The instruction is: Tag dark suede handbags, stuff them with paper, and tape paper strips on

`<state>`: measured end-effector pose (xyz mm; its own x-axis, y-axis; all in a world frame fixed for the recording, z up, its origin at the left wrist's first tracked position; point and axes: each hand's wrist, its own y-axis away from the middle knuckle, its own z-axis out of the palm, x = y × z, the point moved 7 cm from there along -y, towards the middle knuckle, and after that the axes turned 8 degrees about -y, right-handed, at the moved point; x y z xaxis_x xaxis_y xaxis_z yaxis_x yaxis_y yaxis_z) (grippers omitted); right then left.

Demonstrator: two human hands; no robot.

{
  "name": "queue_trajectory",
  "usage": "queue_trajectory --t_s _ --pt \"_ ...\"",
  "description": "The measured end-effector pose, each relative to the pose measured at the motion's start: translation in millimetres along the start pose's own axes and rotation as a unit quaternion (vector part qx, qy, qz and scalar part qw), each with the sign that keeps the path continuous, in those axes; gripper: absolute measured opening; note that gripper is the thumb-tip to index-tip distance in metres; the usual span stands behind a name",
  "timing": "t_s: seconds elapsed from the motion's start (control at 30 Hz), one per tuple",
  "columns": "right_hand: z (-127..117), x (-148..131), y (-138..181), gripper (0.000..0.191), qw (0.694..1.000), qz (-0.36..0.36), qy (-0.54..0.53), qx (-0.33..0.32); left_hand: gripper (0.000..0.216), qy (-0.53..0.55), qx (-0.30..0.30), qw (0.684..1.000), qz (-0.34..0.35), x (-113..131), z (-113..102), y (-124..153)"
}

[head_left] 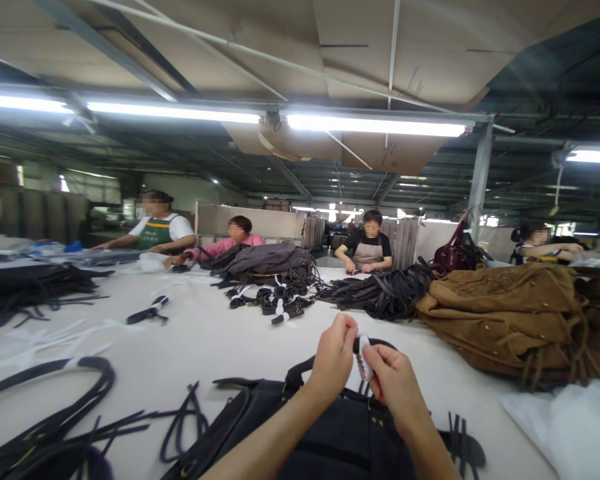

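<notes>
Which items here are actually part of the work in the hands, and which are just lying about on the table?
In hand:
- left hand and right hand, both pinching a small white wrapping piece
- curved black bag handle
- black handbag

Lying about:
- brown suede fringed bags
- heap of black straps
- grey bag pile
- white tabletop

Black fabric handbag [325,433] lies on the table below both hands; its curved black handle [300,368], partly wrapped in small white paper [364,357], rises between pinching fingertips.
</notes>
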<state>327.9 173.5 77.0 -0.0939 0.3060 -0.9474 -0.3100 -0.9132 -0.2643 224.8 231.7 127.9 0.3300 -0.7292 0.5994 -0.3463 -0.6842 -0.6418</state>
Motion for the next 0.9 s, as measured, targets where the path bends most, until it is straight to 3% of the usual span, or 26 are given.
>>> queue_trajectory --t_s 0.23,0.5,0.73,0.83,0.9 --pt "2 4 3 0.048 0.996 0.058 -0.065 -0.022 0.013 -0.063 -0.034 0.997 0.014 2 7 12" --pt "6 5 5 0.046 0.991 0.077 -0.107 0.001 0.016 -0.036 -0.054 0.997 0.031 8 7 16" --pt "-2 -17 12 0.042 0.995 -0.029 0.065 0.069 0.020 0.068 -0.075 0.995 0.011 7 11 24" --pt "-3 -12 9 0.037 0.997 -0.014 0.044 0.058 0.017 0.081 -0.073 0.994 -0.009 2 13 22" --pt "-7 -16 8 0.034 0.995 -0.047 0.050 0.078 0.016 0.074 -0.054 0.996 -0.023 -1 10 19"
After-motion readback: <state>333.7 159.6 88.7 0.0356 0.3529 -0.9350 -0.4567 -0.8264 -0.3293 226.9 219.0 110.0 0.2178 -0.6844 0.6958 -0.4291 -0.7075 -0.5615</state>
